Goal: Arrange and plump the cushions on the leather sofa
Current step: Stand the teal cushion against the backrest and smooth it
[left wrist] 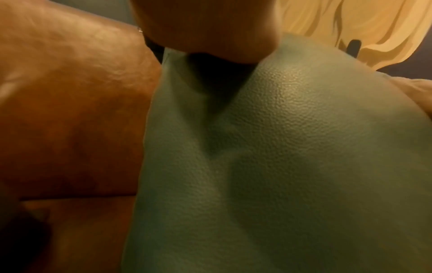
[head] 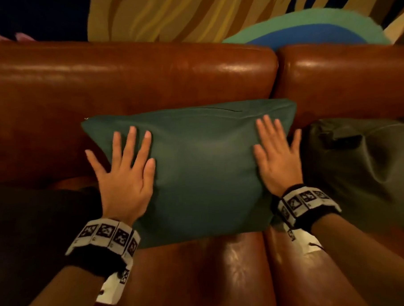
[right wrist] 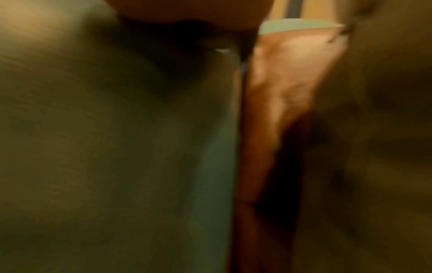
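Left hand (head: 123,179): flat, fingers straight and spread, palm pressed on the left part of the teal leather cushion (head: 197,167). Grips nothing. Little finger reaches past the cushion's left edge, over the sofa back.

Right hand (head: 277,156): also flat, fingers straight and close together, palm pressed on the cushion's right part, near its right edge. Grips nothing.

Between the two hands the cushion face bulges out, smooth. The cushion stands upright on the seat of the brown leather sofa (head: 128,82) and leans on the back rest. A seam, or perhaps a zip, runs along its top edge. Left wrist view: pebbled grain of the cushion, dented under the heel of the hand.

Just beyond the right hand: an olive-grey cushion (head: 363,164), slumped and creased, beside the teal one; whether they touch, cannot tell. Beyond the left hand: a dark shape low on the seat, too dim to name.

Both wrists carry black bands with white printed marker tags (head: 107,235).

Above the sofa back: a wall painted with yellow-brown stripes (head: 167,15) and blue-green curved shapes.
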{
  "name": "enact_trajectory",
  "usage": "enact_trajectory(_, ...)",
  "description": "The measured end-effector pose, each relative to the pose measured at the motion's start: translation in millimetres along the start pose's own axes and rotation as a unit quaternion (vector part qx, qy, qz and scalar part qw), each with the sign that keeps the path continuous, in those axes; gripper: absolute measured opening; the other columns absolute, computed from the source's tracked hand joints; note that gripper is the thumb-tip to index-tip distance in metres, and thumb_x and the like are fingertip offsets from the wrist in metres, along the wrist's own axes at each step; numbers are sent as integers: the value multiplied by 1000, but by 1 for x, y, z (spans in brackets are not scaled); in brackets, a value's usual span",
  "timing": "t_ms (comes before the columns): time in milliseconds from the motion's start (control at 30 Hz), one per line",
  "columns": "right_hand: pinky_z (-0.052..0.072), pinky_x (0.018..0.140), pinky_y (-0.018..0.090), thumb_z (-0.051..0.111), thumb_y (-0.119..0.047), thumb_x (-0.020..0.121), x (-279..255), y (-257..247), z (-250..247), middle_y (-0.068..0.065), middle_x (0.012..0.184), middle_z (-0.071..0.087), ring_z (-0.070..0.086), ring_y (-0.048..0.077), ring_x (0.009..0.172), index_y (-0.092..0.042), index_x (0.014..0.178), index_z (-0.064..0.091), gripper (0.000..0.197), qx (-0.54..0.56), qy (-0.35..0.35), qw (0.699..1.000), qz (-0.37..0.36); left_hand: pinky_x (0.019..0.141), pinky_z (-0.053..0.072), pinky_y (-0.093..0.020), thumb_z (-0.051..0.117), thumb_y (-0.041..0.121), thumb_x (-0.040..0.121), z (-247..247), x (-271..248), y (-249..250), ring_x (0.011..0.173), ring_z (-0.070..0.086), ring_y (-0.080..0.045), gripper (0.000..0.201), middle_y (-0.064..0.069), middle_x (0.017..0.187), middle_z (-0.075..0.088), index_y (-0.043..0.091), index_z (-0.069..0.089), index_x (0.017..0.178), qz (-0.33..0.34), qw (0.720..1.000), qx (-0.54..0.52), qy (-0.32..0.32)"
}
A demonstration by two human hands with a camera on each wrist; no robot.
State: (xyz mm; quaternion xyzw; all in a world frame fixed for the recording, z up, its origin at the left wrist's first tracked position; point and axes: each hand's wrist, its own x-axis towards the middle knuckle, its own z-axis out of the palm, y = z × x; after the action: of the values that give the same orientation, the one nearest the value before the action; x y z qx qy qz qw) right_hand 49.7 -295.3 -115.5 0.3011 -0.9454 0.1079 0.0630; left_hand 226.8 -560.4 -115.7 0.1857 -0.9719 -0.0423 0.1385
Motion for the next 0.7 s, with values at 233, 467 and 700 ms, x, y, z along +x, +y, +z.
enact_trajectory(233, 7, 116, 53, 40, -35, 95, -43, -113, -6, 8, 159, 29, 21, 25, 146, -11, 151, 28, 62, 22, 105, 981, -163, 115, -18, -51, 13, 42, 104, 13, -9, 5, 151, -2, -23, 54, -2, 163, 14, 27, 4, 154, -21, 1000, 6, 20)
enact_trajectory(467, 7, 118, 36, 31, -37, 105, -44, -98, 30, -8, 156, 30, 29, 14, 142, -28, 150, 33, 46, -35, 24, 966, -255, 114, -18, -49, 13, 43, 103, 11, -5, -6, 152, 2, -25, 54, -3, 164, 15, 30, 6, 154, -24, 999, -19, 16)
enact_trajectory(700, -8, 123, 40, 15, -41, 102, -32, -1, -10, -11, 160, 2, -17, -10, 144, -24, 152, 4, 53, 138, 16, 987, 87, 111, -12, -62, 19, 49, 100, -3, -1, 3, 150, -11, -36, 61, -10, 165, -3, 28, 12, 156, -158, 982, -97, 19)
